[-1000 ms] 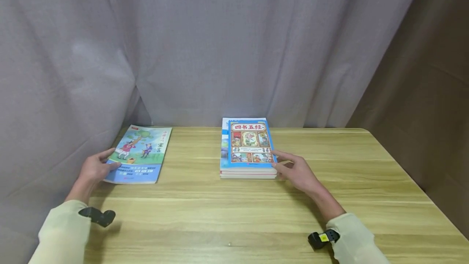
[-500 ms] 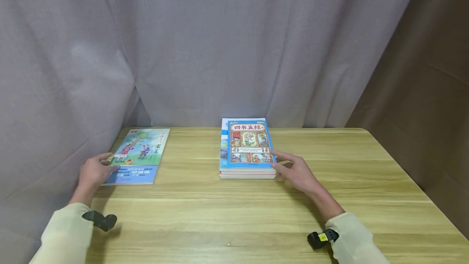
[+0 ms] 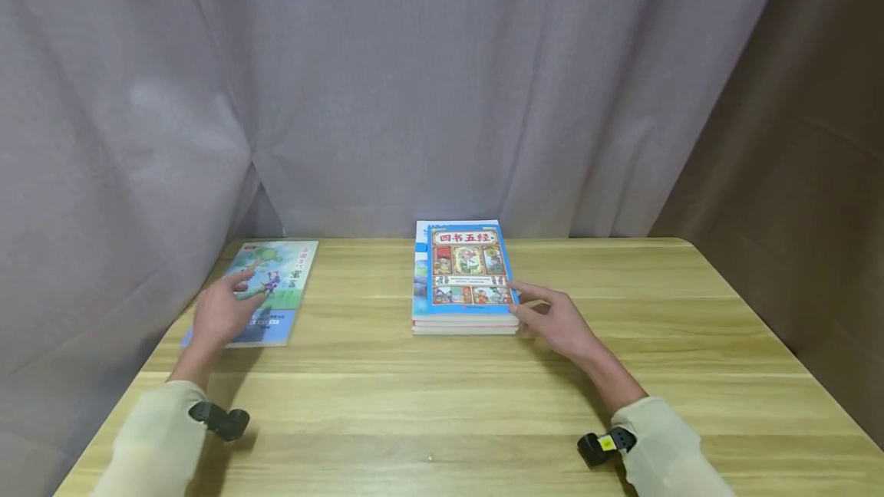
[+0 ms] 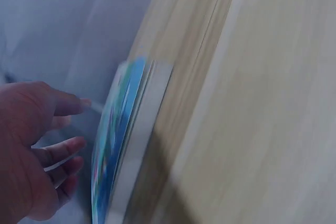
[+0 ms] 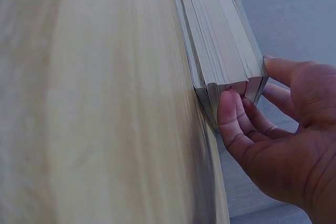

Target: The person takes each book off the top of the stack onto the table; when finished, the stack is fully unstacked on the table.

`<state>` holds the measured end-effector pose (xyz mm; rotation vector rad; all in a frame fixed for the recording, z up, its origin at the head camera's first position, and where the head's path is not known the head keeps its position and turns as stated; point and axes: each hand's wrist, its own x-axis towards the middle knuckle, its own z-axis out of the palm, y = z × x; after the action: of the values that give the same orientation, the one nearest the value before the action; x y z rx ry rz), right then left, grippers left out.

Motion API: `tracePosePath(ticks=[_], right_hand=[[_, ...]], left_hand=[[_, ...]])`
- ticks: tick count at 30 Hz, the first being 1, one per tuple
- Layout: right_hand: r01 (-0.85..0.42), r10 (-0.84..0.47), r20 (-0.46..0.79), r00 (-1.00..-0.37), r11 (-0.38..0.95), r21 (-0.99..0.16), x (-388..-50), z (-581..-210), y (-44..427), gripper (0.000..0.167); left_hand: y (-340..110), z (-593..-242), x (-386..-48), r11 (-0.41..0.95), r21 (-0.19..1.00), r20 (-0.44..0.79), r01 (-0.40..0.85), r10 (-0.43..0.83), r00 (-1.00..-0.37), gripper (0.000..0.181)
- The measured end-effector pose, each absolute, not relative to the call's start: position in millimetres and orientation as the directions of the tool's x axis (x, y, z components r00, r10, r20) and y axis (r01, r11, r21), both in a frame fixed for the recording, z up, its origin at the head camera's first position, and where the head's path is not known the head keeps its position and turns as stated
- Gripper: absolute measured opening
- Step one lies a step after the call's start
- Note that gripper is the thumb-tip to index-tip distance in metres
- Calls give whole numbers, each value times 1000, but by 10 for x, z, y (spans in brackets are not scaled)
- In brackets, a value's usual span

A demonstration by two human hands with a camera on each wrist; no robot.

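At the table's far left lies a picture book (image 3: 288,296) with a green and blue cover. My left hand (image 3: 222,311) hovers over its left part with fingers loosely bent, covering some of the cover. In the left wrist view that hand (image 4: 29,150) holds nothing and a gap separates it from the book (image 4: 116,135). Near the back middle stands a stack of several books (image 3: 464,325), a blue comic-style book (image 3: 470,259) on top. My right hand (image 3: 562,326) holds the stack's near right corner. In the right wrist view, thumb and curled fingers lie against the books (image 5: 223,35).
The wooden table (image 3: 387,413) runs between the two sets of books and out to the right. Grey curtains (image 3: 387,90) hang behind its back edge and along the left. A darker curtain (image 3: 794,175) is at the right.
The left hand has laid the picture book flat, let go of its left edge and moved right over the cover. The right hand has stayed on the stack.
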<state>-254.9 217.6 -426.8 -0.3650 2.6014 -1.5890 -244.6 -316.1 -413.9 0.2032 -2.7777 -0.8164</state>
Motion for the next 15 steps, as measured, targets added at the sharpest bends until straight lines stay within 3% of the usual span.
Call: tracePosePath(ticks=[5,15], right_hand=[[-161,-238,60,-969,433,-887,-2548,-4263,2165,54],[-162,-234,60,-970,444,-881,-2553,-4262,2175,55]], left_hand=[[-2898,-4103,-2499,809,582,239,75,-82,-967,55],[-2529,-4031,-2509,762,637,235,116,-49,-971,52]])
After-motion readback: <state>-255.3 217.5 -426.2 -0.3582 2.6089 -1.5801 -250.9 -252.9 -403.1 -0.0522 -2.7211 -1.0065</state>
